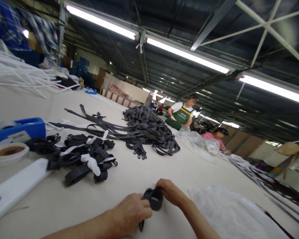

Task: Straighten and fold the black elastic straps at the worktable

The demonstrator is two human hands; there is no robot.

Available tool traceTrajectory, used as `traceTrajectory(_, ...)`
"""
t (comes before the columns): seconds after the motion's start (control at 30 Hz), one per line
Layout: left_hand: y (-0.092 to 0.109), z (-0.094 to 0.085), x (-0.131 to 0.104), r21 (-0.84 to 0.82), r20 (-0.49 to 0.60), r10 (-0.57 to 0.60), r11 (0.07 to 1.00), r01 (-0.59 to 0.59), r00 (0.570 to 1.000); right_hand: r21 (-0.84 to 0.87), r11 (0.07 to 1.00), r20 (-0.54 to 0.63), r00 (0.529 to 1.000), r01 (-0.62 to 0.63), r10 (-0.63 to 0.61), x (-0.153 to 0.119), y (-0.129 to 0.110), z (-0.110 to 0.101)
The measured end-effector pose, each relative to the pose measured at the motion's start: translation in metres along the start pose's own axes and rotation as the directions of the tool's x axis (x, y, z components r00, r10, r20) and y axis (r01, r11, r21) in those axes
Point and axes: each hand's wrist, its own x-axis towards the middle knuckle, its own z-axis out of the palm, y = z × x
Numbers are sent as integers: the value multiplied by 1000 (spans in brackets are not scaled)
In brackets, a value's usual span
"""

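Cream table (64, 202) strewn with black straps (149, 127) under strip lights (186, 54).

Garment workshop floor.
Showing long cutting table (189, 166), heaped black straps (147, 127), strip lights (184, 54) running overhead, 2 co-workers (181, 114) working beyond.
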Motion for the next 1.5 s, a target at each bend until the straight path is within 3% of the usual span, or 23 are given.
traceTrajectory(0.13,-13,-6,-2,-45,13,-24,999,24,1000,37,999,23,999,-26,25,-9,-8,0)
traceTrajectory(0.33,-29,-13,-7,-96,22,27,995,-25,999,151,988,-71,997,7,4,-27,-31,5)
traceTrajectory(0.43,-30,-14,-7,-115,1,36,993,-35,999,66,997,-22,999,41,-40,-31,-28,17)
traceTrajectory(0.63,-33,-16,-10,-215,-41,8,977,-17,999,-66,997,-77,996,33,-38,-32,-15,28)
traceTrajectory(0.77,-35,-18,-14,-365,-104,-71,931,28,992,-93,996,-112,994,-9,-2,-34,-27,26)
traceTrajectory(0.9,-33,-20,-16,-451,-89,-114,891,62,989,-26,999,-115,993,-37,34,-32,-43,31)
traceTrajectory(1.07,-37,-26,-19,-600,-68,-152,796,81,986,38,999,-170,985,-10,17,-27,-37,50)
traceTrajectory(1.17,-45,-31,-21,-677,-16,-131,731,85,991,1,997,-326,943,72,-68,-27,-29,63)
traceTrajectory(1.27,-52,-32,-23,-685,-13,-113,725,74,993,-101,982,-482,856,158,-187,-30,-25,71)
traceTrajectory(1.5,-55,-24,-23,-603,-3,-193,783,152,981,-254,943,-539,777,217,-324,-32,-26,81)
